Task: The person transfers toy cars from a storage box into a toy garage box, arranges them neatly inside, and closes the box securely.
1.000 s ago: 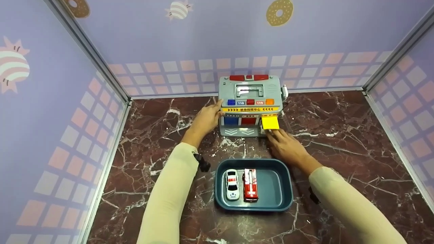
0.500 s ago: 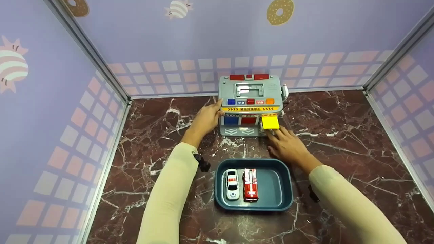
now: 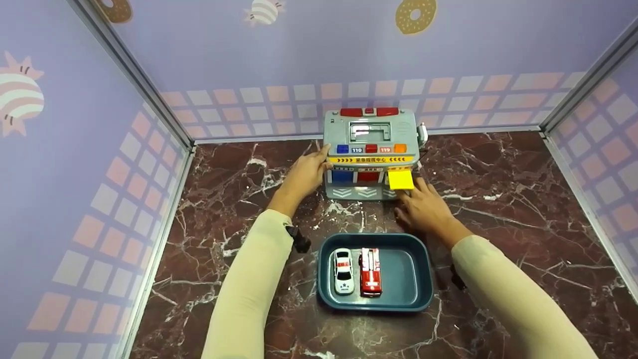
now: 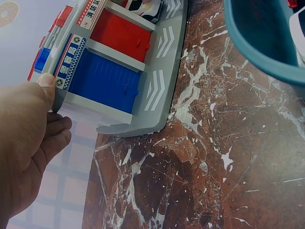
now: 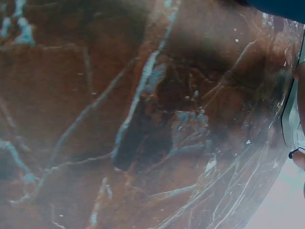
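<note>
In the head view, a grey toy emergency station (image 3: 369, 159) stands against the back wall. My left hand (image 3: 306, 172) grips its left front corner, with the thumb on the roof edge in the left wrist view. Blue (image 4: 105, 78) and red (image 4: 121, 36) garage doors are down, while the yellow door (image 3: 400, 180) is raised at the right bay. A small white toy car (image 4: 145, 8) sits at that bay, mostly hidden. My right hand (image 3: 426, 209) has its fingers extended at the bay, tips partly under the yellow door. The right wrist view shows only slivers of this hand.
A dark teal tray (image 3: 376, 307) in front of the station holds a white toy police car (image 3: 344, 271) and a red toy fire truck (image 3: 370, 272). The marble-patterned table (image 3: 239, 199) is enclosed by purple walls (image 3: 319, 45) at the back and sides.
The white toy car has slid deeper into the right bay, showing more of the ramp's arrows. My right hand has shifted slightly toward the station; the left hand stays on the corner.
</note>
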